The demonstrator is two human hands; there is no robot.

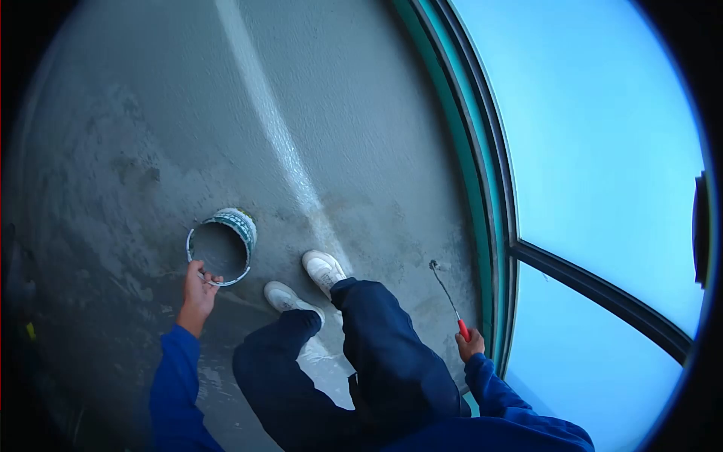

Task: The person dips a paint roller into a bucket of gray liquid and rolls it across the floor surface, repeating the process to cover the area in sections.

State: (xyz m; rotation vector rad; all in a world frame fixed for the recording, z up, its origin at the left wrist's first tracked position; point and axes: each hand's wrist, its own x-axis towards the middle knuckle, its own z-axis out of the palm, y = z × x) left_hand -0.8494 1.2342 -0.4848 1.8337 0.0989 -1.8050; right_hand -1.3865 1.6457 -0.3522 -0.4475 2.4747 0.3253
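Observation:
My left hand is closed on the rim or handle of a round bucket, at the side nearest me. Grey material fills the inside of the bucket, and its outer wall is green and white. On the right, my right hand grips the red handle of a small roller. Its thin metal rod reaches forward to a small grey head, which is at the floor beside the window frame; whether it touches the floor I cannot tell.
The grey floor looks wet and smooth ahead, patchier at the left, with a bright streak of light across it. A green and black frame with large blue glass panes curves along the right. White shoes stand between bucket and roller.

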